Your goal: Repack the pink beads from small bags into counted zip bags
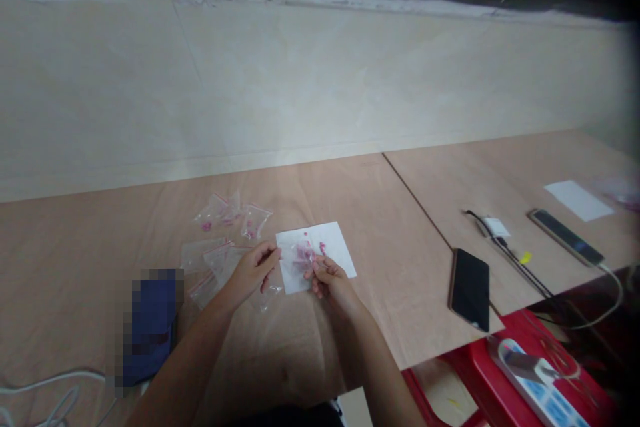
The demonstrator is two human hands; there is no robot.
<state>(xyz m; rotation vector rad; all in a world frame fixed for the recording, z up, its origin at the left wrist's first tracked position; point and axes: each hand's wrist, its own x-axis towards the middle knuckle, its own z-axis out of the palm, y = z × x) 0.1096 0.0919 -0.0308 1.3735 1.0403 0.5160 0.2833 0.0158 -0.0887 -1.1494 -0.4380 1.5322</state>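
Observation:
My right hand [331, 282] pinches a small clear zip bag [303, 252] with tiny pink pieces in it, held over a white sheet of paper [343, 253]. Some loose pink pieces [323, 248] lie on the paper. At the paper's left edge, my left hand [256, 268] is closed with thumb and fingers together; whatever it holds, if anything, cannot be made out. More clear zip bags [215, 257] lie flat beside and partly under my left hand. Beyond them sit a few zip bags [254, 220] with pink pieces inside.
A blurred dark blue object [153, 327] lies left of my forearm, near white cables [55, 380]. On the right are a black phone [470, 289], another phone [567, 237] on a cable, and a white adapter [497, 227]. A red stool [490, 373] carries a power strip [537, 383].

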